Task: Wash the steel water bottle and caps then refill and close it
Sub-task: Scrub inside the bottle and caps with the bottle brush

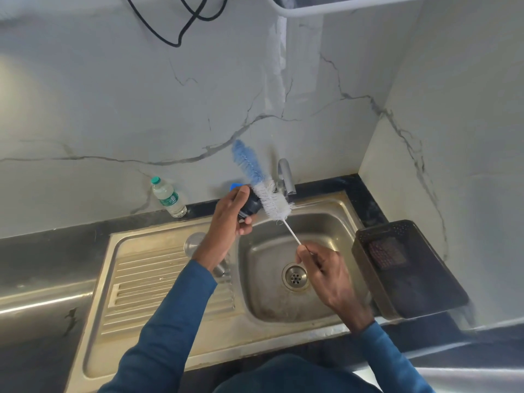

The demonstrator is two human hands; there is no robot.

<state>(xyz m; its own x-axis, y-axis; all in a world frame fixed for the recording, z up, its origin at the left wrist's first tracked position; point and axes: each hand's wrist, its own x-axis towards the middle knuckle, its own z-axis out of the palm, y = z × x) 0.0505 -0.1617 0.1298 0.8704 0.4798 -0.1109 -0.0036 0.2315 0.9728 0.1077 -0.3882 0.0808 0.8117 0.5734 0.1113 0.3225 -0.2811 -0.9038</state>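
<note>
Dark-blue plastic bottle cap (249, 204) sits pinched in the left hand (231, 214) above the steel sink (334, 211), while the right hand (326, 268), clamped on the wire handle, aims the blue-white bristle brush (262, 184) toward eleven o'clock, touching the cap's right side.

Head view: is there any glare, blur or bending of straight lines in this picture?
Head view: soft glare on the steel counter edge at left; wide-angle bending curves the sink rim and wall corner; the bottle brush bristles look slightly blurred; both hands stay fairly sharp.
</note>
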